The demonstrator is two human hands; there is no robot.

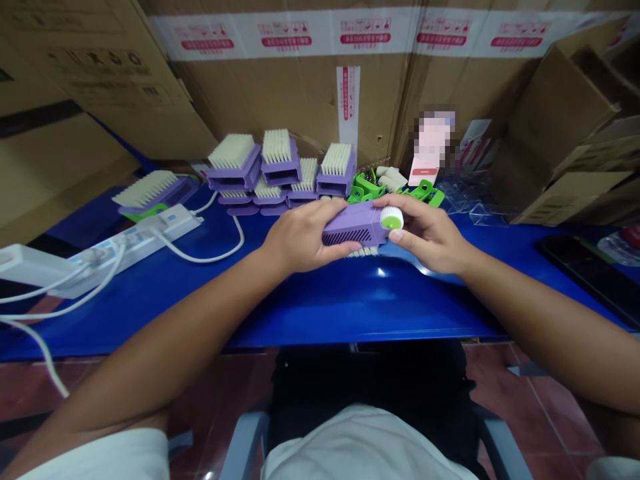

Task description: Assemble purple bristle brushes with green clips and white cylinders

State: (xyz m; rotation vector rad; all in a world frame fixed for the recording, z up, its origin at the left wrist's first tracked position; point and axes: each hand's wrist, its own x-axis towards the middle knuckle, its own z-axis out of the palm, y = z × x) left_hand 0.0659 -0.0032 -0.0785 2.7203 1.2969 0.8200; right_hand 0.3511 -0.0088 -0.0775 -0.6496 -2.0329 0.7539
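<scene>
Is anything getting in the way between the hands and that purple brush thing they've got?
Nothing that I can see. The left hand grips the purple brush directly, and the right hand is at its white-and-green wheel.

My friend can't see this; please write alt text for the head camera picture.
A person's left hand and right hand hold a purple brush with a white-and-green wheel over a blue table. Behind, more purple brushes stand stacked beside green parts, in front of cardboard.
</scene>
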